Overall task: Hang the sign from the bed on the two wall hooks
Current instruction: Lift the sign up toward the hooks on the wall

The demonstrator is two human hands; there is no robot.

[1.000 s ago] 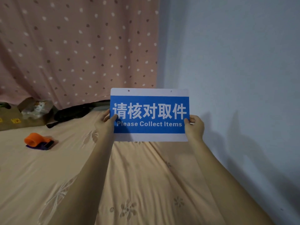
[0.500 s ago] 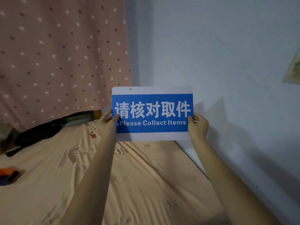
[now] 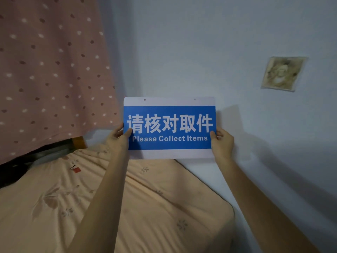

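Note:
The sign is a white board with a blue band, white Chinese characters and the words "Please Collect Items". I hold it upright in the air in front of the pale wall, above the far edge of the bed. My left hand grips its left edge and my right hand grips its right edge. Two small holes sit near the sign's top edge. No wall hooks show in this view.
A pink dotted curtain hangs at the left. A faded picture is stuck on the wall to the upper right of the sign. The bed has a peach floral sheet; dark items lie at its head under the curtain.
The view has swung right and up toward the wall, with the sign held the same way in both hands. The orange object on the bed has left view and the wall picture has come in.

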